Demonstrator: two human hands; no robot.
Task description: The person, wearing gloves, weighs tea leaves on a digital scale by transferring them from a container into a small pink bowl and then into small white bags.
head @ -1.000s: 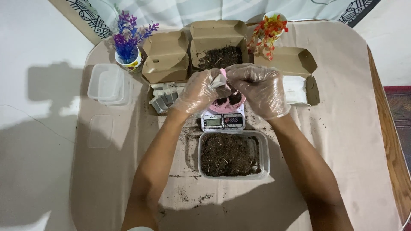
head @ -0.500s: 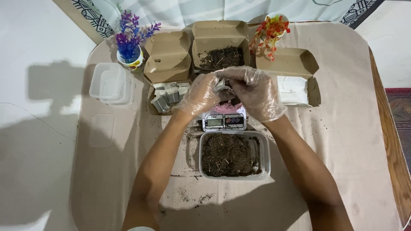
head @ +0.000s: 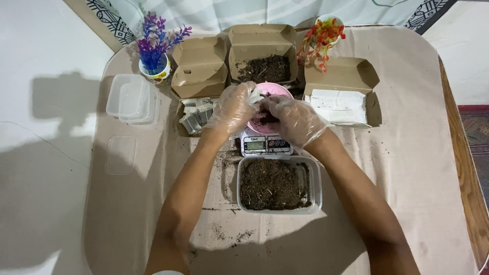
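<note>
- Table, covered w/ a tan sheet, fills most of the frame; loose dark crumbs scattered lower centre.
- Both arms come up from the bottom edge & meet just above centre. Vs 1 s ago the hands sit lower & tighter over the bowl; a small pale piece that was pinched up between them then now shows only as a white tip.
- Clear tub of dark soil-like mix, just below centre, looks unmoved.
- 3 brown cardboard boxes along the top: closed one upper left, open one w/ dark mix top centre, open one w/ white paper upper right. No shift among them.
- Empty clear containers at left, lid flat below them.
- Small digital scale between tub & bowl, display facing the viewer.
- Pink bowl sits on the scale, holding some dark mix, mostly hidden by the gloves.
- Left hand, in a clear glove, curled, fingertips pinching a small white sachet at the bowl's left rim.
- Right hand, gloved too, fingers bent down into the bowl, touching the dark mix; can't tell if it grips any.
- Row of small grey-white packets just left of the left hand.
- 2 fake plants, purple & red-orange, top.
</note>
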